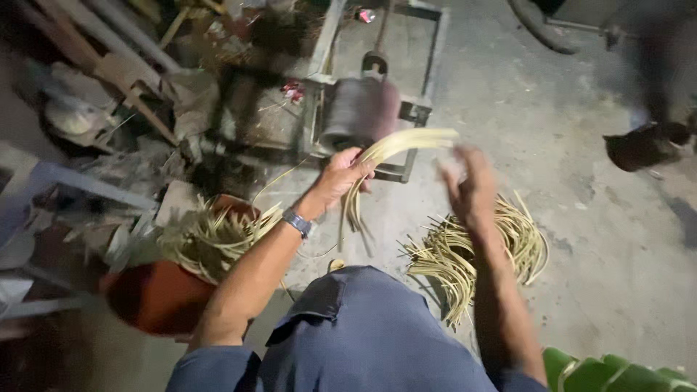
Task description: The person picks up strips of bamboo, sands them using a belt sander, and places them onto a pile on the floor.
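Head view, looking down past the person's blue-trousered knee [363,327] to a grey concrete floor [581,239]. Left hand [341,176], wristwatch [298,222] on the wrist, has its grip closed around a bundle of pale yellow cane strips [396,145]. The bundle passes through the fist: the upper part arcs up and to the right, ending near the right hand, while the lower ends hang down below the fist toward the floor. Right hand [467,185] is raised just right of the bundle's free tip, motion-blurred; fingers appear loosely spread, but whether they touch or pinch the strips cannot be told. On the floor directly below the right forearm lies a loose heap of similar curved strips [472,254], well apart from the held bundle. A second heap of strips [214,239] lies under the left forearm, beside a reddish-brown rounded container [156,294]. Beyond the hands stands a metal frame [428,65] carrying a dark roller [359,112], just behind the left fist in the picture. Upper left: blurred clutter of wood and scrap [123,80], detail unreadable. Upper right: a dark blurred shape [642,145] on the floor, not identifiable. Bottom right corner: the edge of a green ribbed object [617,374].
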